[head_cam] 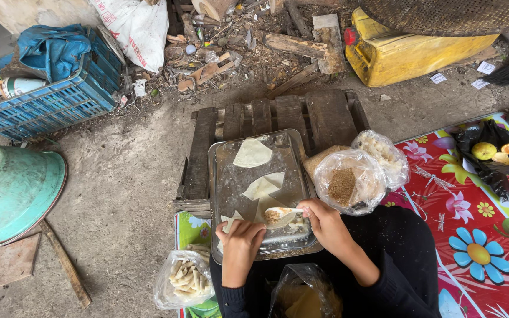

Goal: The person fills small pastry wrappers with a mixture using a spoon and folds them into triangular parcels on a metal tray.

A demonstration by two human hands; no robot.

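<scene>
Over the metal tray (222, 171), I see both hands at work on dough wrappers.

From the left: a teal basin (13, 191) lies on the concrete floor, and a clear bag of rolled pieces (185, 280) sits just beside my left hand (240, 250), whose fingers curl closed on a wrapper (231, 222) at the tray's near edge. My right hand (325, 224) has its fingers pinched shut on a spoon (281, 213) loaded with filling, above another wrapper. Further right, a bag of brown filling (344, 184) rests near the tray on the wooden pallet (266, 115).
</scene>
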